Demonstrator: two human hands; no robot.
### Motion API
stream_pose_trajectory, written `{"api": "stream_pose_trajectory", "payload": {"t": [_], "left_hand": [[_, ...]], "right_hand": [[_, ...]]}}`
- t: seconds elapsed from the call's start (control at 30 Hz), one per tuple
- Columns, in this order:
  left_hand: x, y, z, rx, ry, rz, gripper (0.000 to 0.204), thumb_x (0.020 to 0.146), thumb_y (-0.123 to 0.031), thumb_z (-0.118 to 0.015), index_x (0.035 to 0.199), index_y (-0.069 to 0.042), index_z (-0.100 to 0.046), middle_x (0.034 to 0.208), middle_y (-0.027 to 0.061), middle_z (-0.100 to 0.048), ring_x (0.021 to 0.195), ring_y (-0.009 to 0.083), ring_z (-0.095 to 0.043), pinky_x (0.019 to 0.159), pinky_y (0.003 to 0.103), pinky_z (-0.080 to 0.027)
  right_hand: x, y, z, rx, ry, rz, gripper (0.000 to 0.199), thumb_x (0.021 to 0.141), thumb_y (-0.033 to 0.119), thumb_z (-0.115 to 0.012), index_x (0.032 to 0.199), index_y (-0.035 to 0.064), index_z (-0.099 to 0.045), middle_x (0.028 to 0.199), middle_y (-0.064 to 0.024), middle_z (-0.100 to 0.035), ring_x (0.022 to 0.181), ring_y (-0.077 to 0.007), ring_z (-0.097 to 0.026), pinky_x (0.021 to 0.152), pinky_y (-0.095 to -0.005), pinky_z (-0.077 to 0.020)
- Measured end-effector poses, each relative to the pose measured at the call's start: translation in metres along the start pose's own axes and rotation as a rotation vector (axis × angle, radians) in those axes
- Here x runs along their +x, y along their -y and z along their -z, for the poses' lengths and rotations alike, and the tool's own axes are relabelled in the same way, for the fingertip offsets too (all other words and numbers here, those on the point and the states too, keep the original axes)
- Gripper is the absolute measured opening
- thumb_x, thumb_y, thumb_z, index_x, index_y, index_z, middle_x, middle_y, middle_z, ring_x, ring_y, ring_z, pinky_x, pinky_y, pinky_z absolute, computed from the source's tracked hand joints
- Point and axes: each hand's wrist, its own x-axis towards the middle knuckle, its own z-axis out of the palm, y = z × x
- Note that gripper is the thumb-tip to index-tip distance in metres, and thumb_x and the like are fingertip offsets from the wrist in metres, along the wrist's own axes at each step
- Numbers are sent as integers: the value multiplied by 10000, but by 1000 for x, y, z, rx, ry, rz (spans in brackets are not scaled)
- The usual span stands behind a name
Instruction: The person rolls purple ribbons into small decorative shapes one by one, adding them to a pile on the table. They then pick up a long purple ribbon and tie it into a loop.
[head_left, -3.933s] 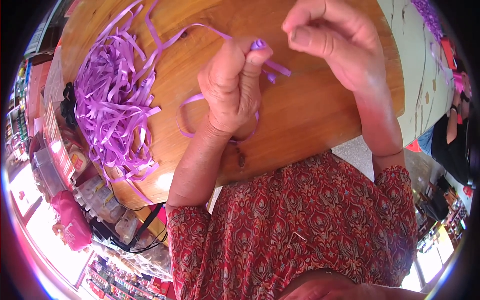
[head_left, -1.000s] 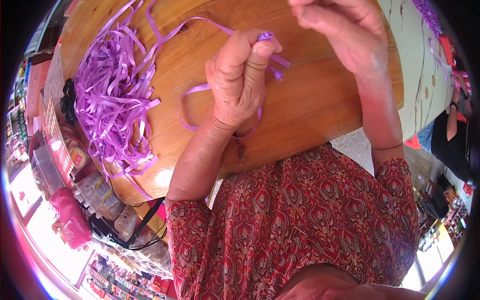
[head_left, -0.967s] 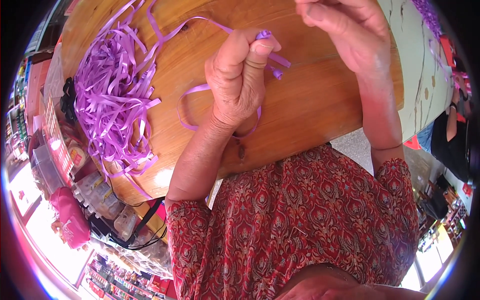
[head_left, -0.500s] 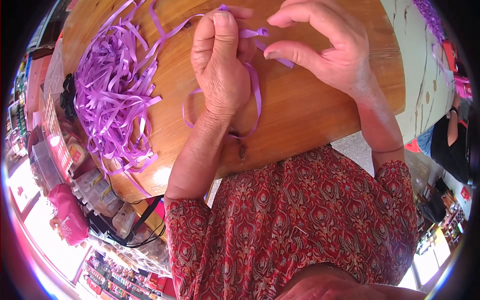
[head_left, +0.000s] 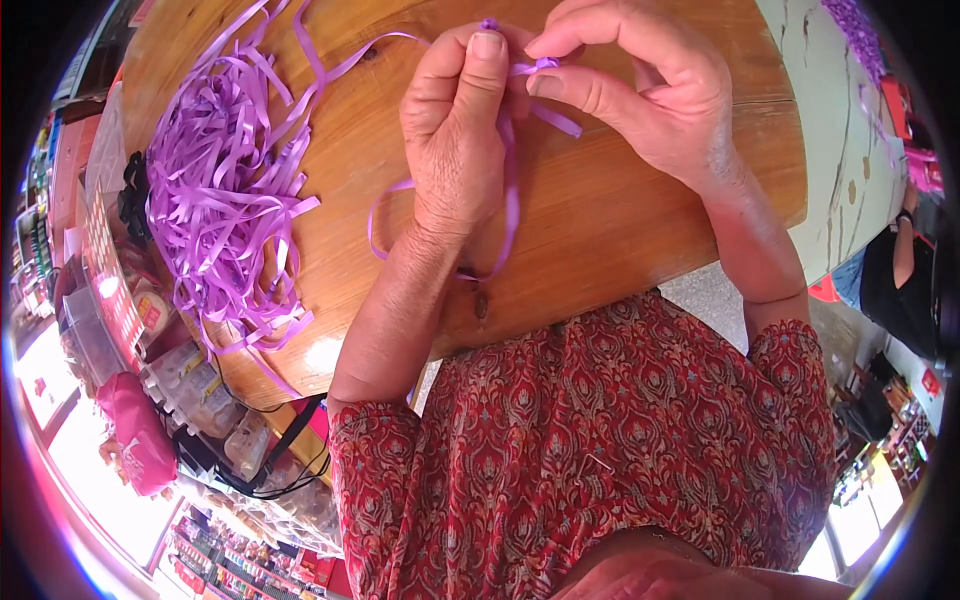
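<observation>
A purple ribbon [head_left: 513, 200] runs through both hands above the wooden table. My left hand [head_left: 455, 125] is closed on it, thumb pressed to the curled index finger, with a small knotted bit showing above the thumb tip. My right hand [head_left: 640, 95] pinches a small purple knot of the ribbon between thumb and index finger, right beside the left fingertips. One short ribbon tail sticks out below the right thumb. A loop hangs down behind the left wrist onto the table. Another stretch leads left to a large tangled heap of purple ribbon [head_left: 225, 190].
The wooden table [head_left: 620, 230] has a rounded right end beside a pale marbled surface [head_left: 840, 130]. More purple ribbon [head_left: 855, 35] lies at the far right. Plastic containers and bags [head_left: 190, 385] crowd the left edge. Another person's arm [head_left: 905, 250] shows at the right.
My right thumb and index finger, apart before, have come together on the ribbon's knot. My left hand has shifted slightly right, and the hanging loop has narrowed.
</observation>
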Motion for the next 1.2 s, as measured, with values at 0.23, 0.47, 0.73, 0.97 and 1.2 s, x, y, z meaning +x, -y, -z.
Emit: {"api": "stream_pose_trajectory", "payload": {"t": [0.23,0.47,0.73,0.97,1.2], "left_hand": [[4,-1,2,222,-117,-129,166,946,-141,-528,979,-6,-618,757,-20,-582,681,32,-496,615,156,-418],[4,-5,10,242,-71,-44,168,929,-150,-562,982,-12,-642,696,-60,-524,625,11,-418,563,145,-339],[-1,-5,6,409,-9,-160,138,929,-107,-543,981,-15,-632,774,-35,-507,696,64,-432,627,209,-379],[-2,-3,4,690,19,-284,103,919,-54,-526,902,-6,-616,776,34,-531,707,120,-462,656,240,-403],[-2,0,2,665,114,-307,83,900,-66,-560,880,-5,-612,731,40,-519,672,133,-467,636,253,-405]], "right_hand": [[-6,26,10,649,-27,-274,140,833,-85,-592,961,-32,-575,1000,-126,-592,957,-188,-597,791,-261,-487],[13,-46,-2,479,-31,676,211,877,-51,-549,1084,-47,-590,967,-110,-590,958,-162,-592,780,-229,-478],[-1,28,15,82,-54,-260,202,850,-16,-607,1052,-19,-609,934,-87,-622,827,-138,-608,733,-218,-476],[0,24,15,75,-54,-222,115,819,-36,-632,933,-29,-623,877,-91,-630,816,-138,-611,726,-224,-477],[11,-45,-2,361,-172,636,102,811,-47,-623,910,-24,-632,865,-101,-626,808,-168,-618,713,-238,-475]]}}
